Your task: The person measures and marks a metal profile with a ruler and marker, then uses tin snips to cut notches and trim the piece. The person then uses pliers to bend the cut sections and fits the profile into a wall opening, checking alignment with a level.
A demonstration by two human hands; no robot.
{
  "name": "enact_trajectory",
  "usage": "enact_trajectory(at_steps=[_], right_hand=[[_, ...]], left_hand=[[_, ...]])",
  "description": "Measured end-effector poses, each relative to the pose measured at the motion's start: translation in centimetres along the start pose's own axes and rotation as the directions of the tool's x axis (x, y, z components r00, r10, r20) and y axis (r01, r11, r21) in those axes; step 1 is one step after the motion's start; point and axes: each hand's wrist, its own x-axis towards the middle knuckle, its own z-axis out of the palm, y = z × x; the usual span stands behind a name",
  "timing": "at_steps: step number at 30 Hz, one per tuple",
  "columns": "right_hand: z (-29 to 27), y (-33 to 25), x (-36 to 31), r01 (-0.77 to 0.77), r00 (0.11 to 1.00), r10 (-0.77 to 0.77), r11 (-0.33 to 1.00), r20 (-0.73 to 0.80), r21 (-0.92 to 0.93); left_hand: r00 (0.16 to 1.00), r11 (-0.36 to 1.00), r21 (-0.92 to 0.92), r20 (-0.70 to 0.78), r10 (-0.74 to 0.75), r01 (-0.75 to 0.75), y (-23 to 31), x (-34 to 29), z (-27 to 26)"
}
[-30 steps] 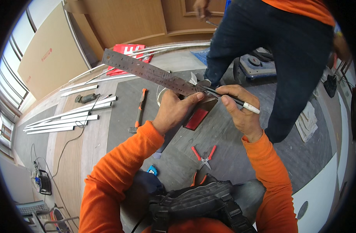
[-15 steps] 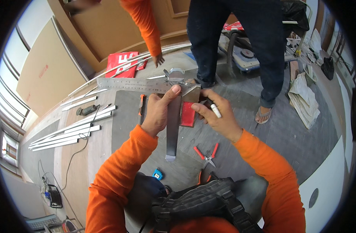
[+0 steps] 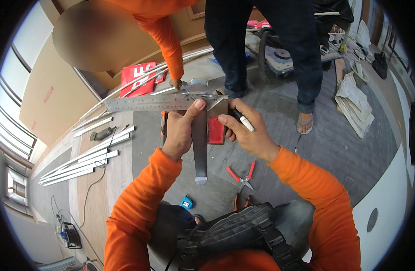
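Observation:
My left hand (image 3: 180, 133) is closed with its thumb pressed where a steel combination square (image 3: 144, 102) crosses a long dark grey metal strip (image 3: 200, 149). The square's ruler points left, and the strip hangs down toward me with a pale lower end. My right hand (image 3: 250, 131) grips a black-and-white marker (image 3: 242, 120), its fingers against the right edge of a brown piece with a red face (image 3: 216, 130). That piece lies just right of the strip. Beyond the square, a co-worker's hand (image 3: 176, 83) reaches down close to the ruler.
Red-handled snips (image 3: 243, 176), pliers (image 3: 241, 203) and a blue tape measure (image 3: 186, 202) lie near my knees. An orange cutter (image 3: 163, 123) is partly behind my left hand. White metal profiles (image 3: 83, 165) and a corded grinder (image 3: 103, 133) lie left. The co-worker's legs (image 3: 280, 49) stand ahead.
The co-worker has bent lower, and their hand has come down beside the square. My hands keep their holds on the square and marker, shifted slightly left in the picture.

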Motion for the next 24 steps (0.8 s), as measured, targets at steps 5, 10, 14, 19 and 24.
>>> enact_trajectory(at_steps=[5, 10, 14, 19, 24], right_hand=[[-0.9, 0.5, 0.4, 0.117, 0.985, -0.14, 0.972, -0.104, -0.202], [-1.6, -0.6, 1.3, 0.108, 0.989, -0.125, 0.977, -0.084, -0.184], [-1.4, -0.1, 1.0, 0.045, 0.998, -0.054, 0.982, -0.039, -0.184], [-1.1, 1.0, 1.3, 0.072, 0.996, -0.076, 0.995, -0.055, -0.067], [-2.2, 0.4, 1.1, 0.186, 0.946, -0.239, 0.953, -0.22, -0.238]], left_hand=[[0.996, 0.991, 0.103, 0.012, 0.089, -0.09, 0.6, -0.1, 0.7], [0.977, 0.951, 0.228, 0.085, 0.194, -0.208, 0.4, 0.1, 0.2], [0.982, 0.947, 0.273, 0.13, 0.137, -0.168, -0.2, 0.3, 0.3], [0.975, 0.942, 0.264, 0.13, 0.18, -0.209, -0.5, 0.3, 0.4], [0.974, 0.904, 0.366, 0.131, 0.186, -0.222, 0.2, 0.3, 0.4]])
